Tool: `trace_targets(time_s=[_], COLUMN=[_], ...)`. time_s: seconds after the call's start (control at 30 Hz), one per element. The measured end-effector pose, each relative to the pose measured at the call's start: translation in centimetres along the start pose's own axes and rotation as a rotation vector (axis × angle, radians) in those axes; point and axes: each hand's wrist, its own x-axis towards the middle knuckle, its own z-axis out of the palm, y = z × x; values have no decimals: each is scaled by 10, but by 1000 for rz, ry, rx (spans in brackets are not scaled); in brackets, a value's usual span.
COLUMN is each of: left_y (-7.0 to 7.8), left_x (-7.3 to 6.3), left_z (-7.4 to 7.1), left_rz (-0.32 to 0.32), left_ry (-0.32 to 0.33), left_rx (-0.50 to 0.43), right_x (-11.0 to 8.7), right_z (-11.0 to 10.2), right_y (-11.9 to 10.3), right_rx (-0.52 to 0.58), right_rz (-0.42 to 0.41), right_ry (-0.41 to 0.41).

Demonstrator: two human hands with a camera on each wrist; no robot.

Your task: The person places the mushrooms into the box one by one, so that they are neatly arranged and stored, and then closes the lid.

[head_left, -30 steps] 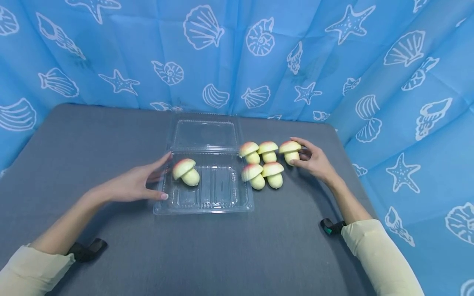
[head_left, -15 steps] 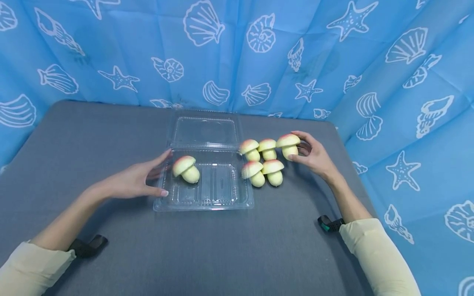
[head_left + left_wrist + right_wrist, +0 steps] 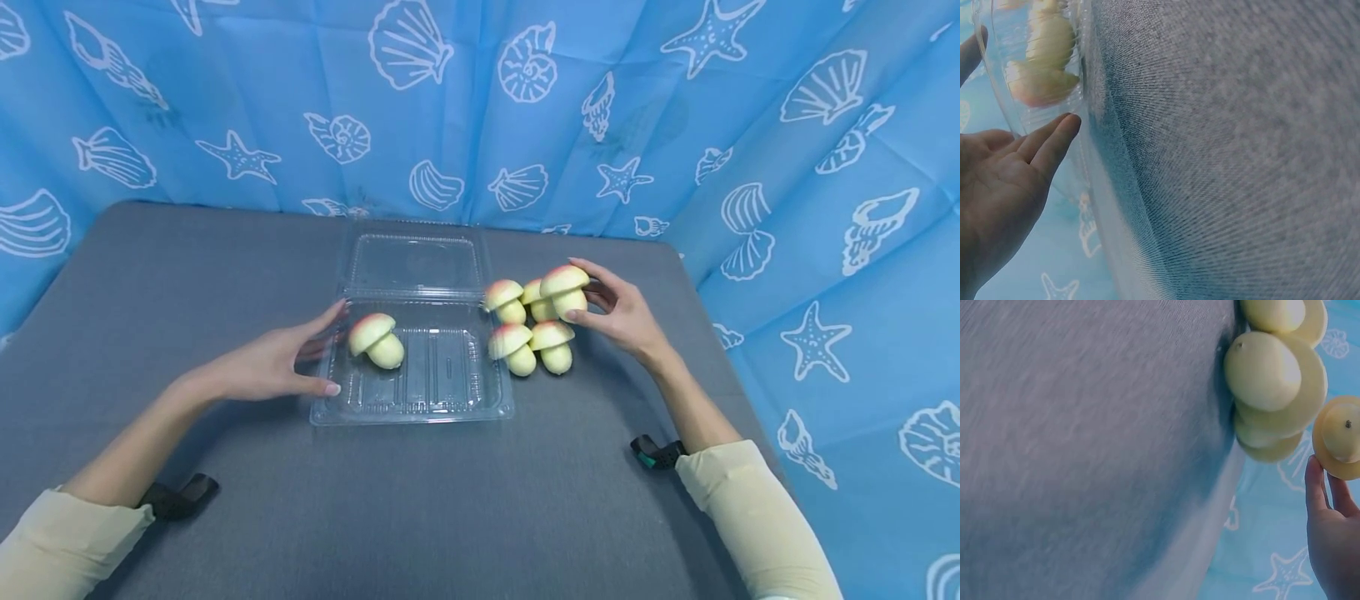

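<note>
My right hand (image 3: pixel 626 317) pinches a toy mushroom (image 3: pixel 565 292), pale yellow with a red-tinged cap, between thumb and fingers. In the right wrist view this held mushroom (image 3: pixel 1342 434) is raised, its stem end facing the camera. Several matching mushrooms (image 3: pixel 552 346) lie grouped just left of and below it; the held one overlaps one of them in the head view. A clear plastic clamshell box (image 3: pixel 450 412) stands with its lid folded back, and one mushroom (image 3: pixel 377 340) lies in its left part. At the box's left side, my left hand (image 3: pixel 273 364) rests with fingers and thumb extended along the rim.
The box's lid (image 3: pixel 416 262) lies toward the back of the grey table (image 3: pixel 420 508). A blue curtain (image 3: pixel 465 108) with white shell prints hangs behind the table and along the right. Black wrist devices (image 3: pixel 180 497) sit below both forearms.
My right hand has lifted its mushroom and carried it left, over the edge of the group. The left hand has stayed at the box. The view has tilted slightly.
</note>
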Motion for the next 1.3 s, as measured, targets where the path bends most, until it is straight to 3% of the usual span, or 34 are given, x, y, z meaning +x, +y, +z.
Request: trace_targets(time_s=[0.77,1.3], left_y=[1,2], left_x=[0,-1], left_z=[4,4], left_rz=[-22,-6], left_ry=[6,15], left_rx=[0,15], right_x=[21,31], right_z=[46,85], right_y=[-25,-35], right_rx=[76,74], right_rz=[-119,-78], right_ry=[-127,-235])
